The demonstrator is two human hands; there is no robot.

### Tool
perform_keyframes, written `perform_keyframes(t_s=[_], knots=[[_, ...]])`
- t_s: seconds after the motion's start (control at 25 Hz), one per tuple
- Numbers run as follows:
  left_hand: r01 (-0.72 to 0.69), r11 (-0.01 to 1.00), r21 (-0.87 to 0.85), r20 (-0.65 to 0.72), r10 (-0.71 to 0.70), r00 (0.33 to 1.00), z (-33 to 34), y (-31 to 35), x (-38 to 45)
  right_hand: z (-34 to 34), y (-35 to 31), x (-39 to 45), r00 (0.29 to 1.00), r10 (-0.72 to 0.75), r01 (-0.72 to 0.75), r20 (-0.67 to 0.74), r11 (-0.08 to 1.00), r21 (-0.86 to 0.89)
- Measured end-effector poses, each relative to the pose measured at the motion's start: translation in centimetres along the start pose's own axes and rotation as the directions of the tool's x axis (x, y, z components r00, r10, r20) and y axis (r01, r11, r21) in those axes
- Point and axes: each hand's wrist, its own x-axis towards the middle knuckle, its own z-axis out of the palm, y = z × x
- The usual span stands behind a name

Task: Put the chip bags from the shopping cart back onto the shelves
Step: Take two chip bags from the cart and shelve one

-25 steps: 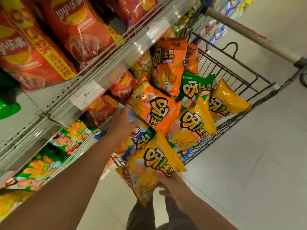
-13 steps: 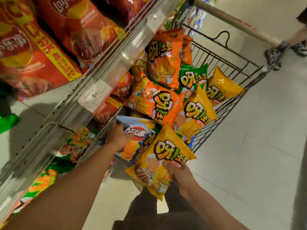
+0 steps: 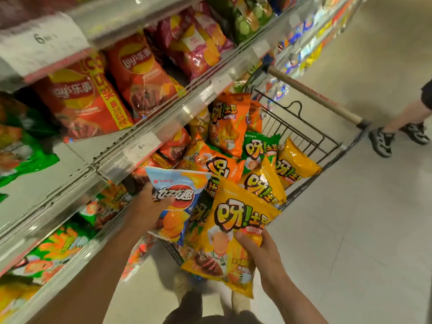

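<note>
The left hand grips a light-blue chip bag by its left edge, thumb curled over the red logo on the front, the other fingers hidden behind the bag. The right hand pinches a yellow chip bag at its right edge, thumb pressed on the front, remaining fingers tucked behind it. Both bags are lifted clear of the pile and held side by side over the near end of the shopping cart, the yellow one overlapping the blue one's right edge. Behind them the wire basket holds more bags: an orange bag stands upright against the far left side, a green bag lies beside it, and two more yellow bags lean toward the right rim. The cart's handle runs across the far end. To the left, the shelves carry red Lay's bags on the middle level and green and orange bags on the level below. Another person's sneakers stand on the floor past the cart's right corner.
</note>
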Motion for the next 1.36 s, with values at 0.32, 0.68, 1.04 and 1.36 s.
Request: perform_keyframes(t_s=[0.32,0.68,1.04,1.36], knots=[[-0.041,0.972,-0.233,-0.377,-0.051,0.925,0.2,5.5,-11.8,-5.8,-6.0,1.3,0.983,-0.154,0.154,0.103,0.988,0.003],[-0.015,0.911,-0.413,-0.501,-0.214,0.839,-3.3,2.3,-23.3,-2.4,-5.0,-3.8,0.94,-0.231,0.253,0.252,0.965,-0.062],[-0.098,0.828,-0.552,-0.561,-0.282,0.778,-9.6,-10.3,-40.2,5.8,5.0,-17.4,0.872,-0.293,0.397,0.393,0.892,-0.216],[-0.079,0.767,-0.637,-0.636,-0.465,0.616,-15.4,-22.7,-55.3,14.9,14.2,-27.2,0.808,-0.195,0.412,0.556,0.862,-0.296]])
